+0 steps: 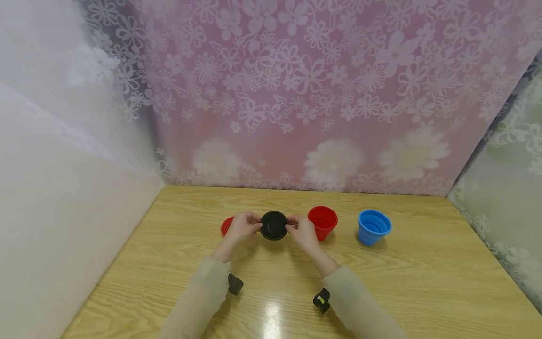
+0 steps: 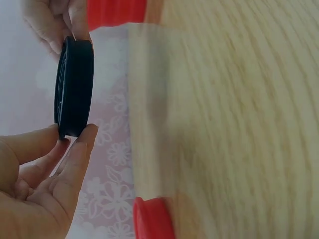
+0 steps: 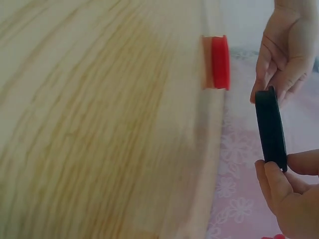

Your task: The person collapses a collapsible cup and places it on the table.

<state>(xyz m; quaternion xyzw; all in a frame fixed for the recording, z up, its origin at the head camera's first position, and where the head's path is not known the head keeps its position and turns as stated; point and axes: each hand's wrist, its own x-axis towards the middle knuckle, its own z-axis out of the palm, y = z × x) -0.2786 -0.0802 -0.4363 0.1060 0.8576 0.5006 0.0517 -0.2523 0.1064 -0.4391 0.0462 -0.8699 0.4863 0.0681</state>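
A black collapsible cup (image 1: 273, 225), folded flat into a disc, is held up above the table between both hands. My left hand (image 1: 242, 229) pinches its left edge between thumb and fingers. On the opposite edge my right hand (image 1: 302, 231) pinches it the same way. Both wrist views show the black cup (image 2: 76, 87) edge-on, as a thin band clear of the wood. Partly behind the left hand lies a flat red collapsible cup (image 1: 226, 227). Just right of the right hand stands an opened red cup (image 1: 323, 221), its lower left side covered by that hand.
An opened blue cup (image 1: 373, 227) stands farther right on the wooden table (image 1: 271, 278). Behind the table's back edge hangs a pink flowered curtain (image 1: 271, 94). A pale wall (image 1: 76, 179) bounds the left side, and a flowered panel (image 1: 508, 197) the right.
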